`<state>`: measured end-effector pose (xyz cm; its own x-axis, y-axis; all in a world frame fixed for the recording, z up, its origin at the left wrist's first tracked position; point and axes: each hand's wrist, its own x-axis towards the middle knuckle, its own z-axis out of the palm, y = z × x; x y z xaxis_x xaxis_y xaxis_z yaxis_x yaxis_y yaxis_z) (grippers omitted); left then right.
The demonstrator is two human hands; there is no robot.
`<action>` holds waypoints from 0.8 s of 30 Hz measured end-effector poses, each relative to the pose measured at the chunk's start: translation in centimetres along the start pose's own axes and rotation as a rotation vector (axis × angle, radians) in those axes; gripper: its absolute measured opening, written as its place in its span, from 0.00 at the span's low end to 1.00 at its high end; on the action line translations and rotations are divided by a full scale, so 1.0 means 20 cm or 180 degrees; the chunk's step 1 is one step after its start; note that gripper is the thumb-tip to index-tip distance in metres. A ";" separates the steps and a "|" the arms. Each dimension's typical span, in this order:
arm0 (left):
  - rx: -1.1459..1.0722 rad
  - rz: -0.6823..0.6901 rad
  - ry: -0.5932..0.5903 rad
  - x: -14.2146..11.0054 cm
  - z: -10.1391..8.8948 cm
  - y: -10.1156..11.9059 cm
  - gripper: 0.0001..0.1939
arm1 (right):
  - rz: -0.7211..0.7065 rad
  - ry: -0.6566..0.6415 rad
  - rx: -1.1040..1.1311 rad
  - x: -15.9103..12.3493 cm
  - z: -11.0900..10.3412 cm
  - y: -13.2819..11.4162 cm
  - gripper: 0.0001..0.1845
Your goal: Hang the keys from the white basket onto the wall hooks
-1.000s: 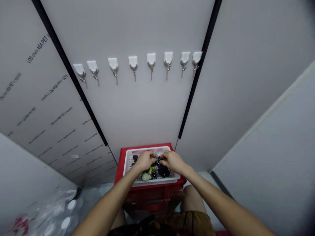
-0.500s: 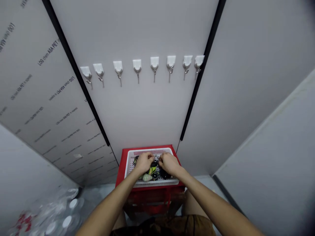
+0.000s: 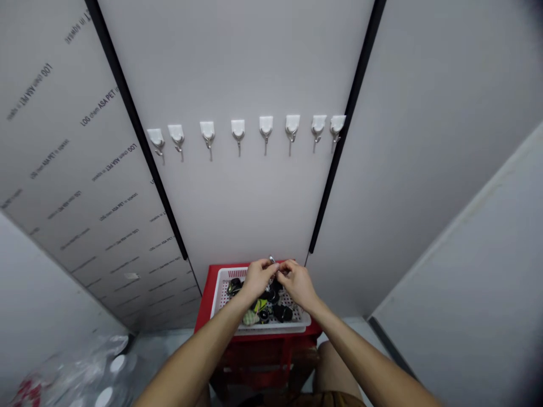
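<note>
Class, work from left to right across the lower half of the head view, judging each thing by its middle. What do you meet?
White bottle caps → left hand → small silvery item at the fingertips → right hand → dark strip along the floor edge.

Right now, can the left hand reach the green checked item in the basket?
Probably yes: the checked item lies close by, its top uncovered, though the left hand seems to be holding a shiny piece.
</note>
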<state>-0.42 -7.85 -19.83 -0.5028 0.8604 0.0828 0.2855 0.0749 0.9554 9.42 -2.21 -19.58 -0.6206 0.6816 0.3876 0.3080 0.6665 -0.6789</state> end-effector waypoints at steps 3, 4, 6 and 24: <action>-0.0228 0.0065 0.0020 0.02 0.01 0.06 0.11 | 0.0093 0.0059 0.0368 0.01 -0.03 -0.02 0.06; -0.0286 0.0099 -0.0012 0.03 0.01 0.08 0.10 | 0.0136 0.0065 0.0525 0.02 -0.04 -0.03 0.07; -0.0330 0.0195 -0.0123 0.05 0.00 0.14 0.10 | 0.0206 0.0132 0.0805 0.04 -0.07 -0.04 0.07; 0.0435 0.1706 0.0198 0.33 0.11 0.98 0.17 | -0.0110 0.2404 0.1158 0.62 -0.72 -0.28 0.10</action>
<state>3.76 0.42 -1.13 -0.3042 0.7650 0.5676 0.6158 -0.2967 0.7299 10.38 6.83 -1.94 0.0643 0.7680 0.6373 -0.0346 0.6399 -0.7677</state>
